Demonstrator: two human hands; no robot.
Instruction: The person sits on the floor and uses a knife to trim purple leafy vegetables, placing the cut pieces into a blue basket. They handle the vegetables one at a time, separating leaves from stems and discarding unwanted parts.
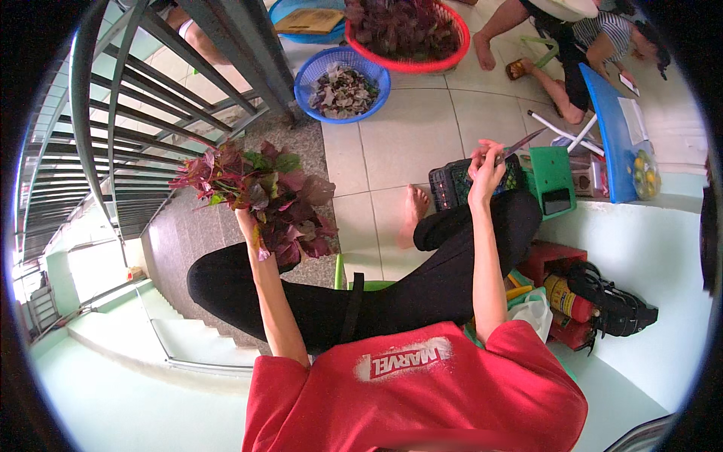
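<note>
My left hand [244, 219] grips a large bunch of purple-red leafy greens [294, 209] over my left knee, beside the stair landing. The leaves hide most of its fingers. In front of my right knee, my right hand [486, 165] holds a knife [524, 142], its narrow blade pointing away to the upper right. Below that hand stands a black plastic crate [449, 183], partly covered by the hand and my leg. Further forward, a blue plastic colander [305, 93] contains torn purple and pale leaves [343, 93].
A red basket [464, 39] heaped with purple leaves stands ahead, near a wooden cutting board [310, 21] on a blue basin. Metal railings [169, 73] and descending stairs lie left. A green scale [551, 175], blue board [607, 135] and fire extinguisher [570, 299] are right. Another person sits beyond.
</note>
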